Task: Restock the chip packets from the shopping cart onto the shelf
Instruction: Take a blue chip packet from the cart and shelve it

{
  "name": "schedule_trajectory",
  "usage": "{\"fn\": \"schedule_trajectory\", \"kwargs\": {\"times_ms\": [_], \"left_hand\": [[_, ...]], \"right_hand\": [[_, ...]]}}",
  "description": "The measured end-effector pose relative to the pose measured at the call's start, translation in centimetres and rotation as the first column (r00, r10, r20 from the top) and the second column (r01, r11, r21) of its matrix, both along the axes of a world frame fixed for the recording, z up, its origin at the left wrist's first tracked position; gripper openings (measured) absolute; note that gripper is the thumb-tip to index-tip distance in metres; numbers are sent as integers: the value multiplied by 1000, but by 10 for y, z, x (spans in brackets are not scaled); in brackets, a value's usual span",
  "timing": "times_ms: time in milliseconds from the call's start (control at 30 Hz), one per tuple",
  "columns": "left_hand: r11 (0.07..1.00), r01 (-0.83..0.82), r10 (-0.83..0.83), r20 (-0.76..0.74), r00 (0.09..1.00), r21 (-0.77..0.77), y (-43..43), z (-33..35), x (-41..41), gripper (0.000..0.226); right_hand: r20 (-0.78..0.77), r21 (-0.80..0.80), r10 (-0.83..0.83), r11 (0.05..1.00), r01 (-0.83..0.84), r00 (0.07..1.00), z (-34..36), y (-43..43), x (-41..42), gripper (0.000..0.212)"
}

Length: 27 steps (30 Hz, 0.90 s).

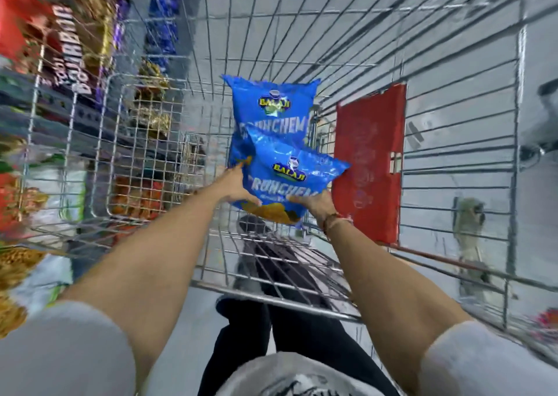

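We see two shiny blue plastic chip packets with yellow "BALAJI" logos, held above the silver wire shopping cart (392, 48). The nearer packet (290, 181) overlaps the lower part of the farther packet (271, 109). Both are puffed and sealed, tops pointing away. The shelf (45, 93) at left is blurred.

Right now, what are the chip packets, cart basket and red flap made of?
Blue chip packets: glossy plastic film by the look; creases and highlights show. Shopping cart basket: bare metal wire, silvery grid. Red flap: flat, matte, probably rigid plastic. Left hand and right hand grip the front packet.
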<state>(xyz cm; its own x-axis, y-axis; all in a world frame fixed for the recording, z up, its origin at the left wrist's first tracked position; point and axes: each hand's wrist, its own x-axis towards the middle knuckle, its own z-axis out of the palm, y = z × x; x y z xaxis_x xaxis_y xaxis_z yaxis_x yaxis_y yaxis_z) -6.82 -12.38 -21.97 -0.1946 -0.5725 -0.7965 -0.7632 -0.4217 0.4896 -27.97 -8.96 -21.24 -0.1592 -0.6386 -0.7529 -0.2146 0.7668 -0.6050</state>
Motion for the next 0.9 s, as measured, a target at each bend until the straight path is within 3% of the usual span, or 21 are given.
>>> {"fn": "schedule_trajectory", "kwargs": {"times_ms": [67,167,333,433,500,600,700,800,900], "left_hand": [[1000,5,-4,25,1000,-19,-1,-5,-2,108],[991,-129,129,-13,992,-42,0,-4,0,103],[973,-219,228,-153,962,71,-7,25,22,87],[948,-309,318,-250,915,75,-11,62,41,88],[922,-387,377,-304,875,32,-14,94,53,88],[859,-510,448,-419,790,-44,-17,152,67,81],[782,-614,472,-537,699,-112,-11,211,82,84],[738,-647,428,-609,668,-191,5,265,103,95],[666,-688,375,-668,643,-288,31,327,123,61]], "right_hand": [[12,-29,-7,1000,7,1000,2,0,1,62],[94,-57,-34,998,40,995,11,-2,2,58],[203,-68,-46,996,61,978,36,-14,10,40],[244,-136,-45,987,80,969,65,-27,23,32],[289,-195,-60,973,120,956,89,-38,34,42],[341,-244,-127,945,219,931,136,-52,55,74],[408,-360,-111,893,271,906,191,-68,79,52],[442,-460,-46,846,271,896,251,-73,109,61],[434,-567,43,789,236,900,313,-67,140,64]]}}
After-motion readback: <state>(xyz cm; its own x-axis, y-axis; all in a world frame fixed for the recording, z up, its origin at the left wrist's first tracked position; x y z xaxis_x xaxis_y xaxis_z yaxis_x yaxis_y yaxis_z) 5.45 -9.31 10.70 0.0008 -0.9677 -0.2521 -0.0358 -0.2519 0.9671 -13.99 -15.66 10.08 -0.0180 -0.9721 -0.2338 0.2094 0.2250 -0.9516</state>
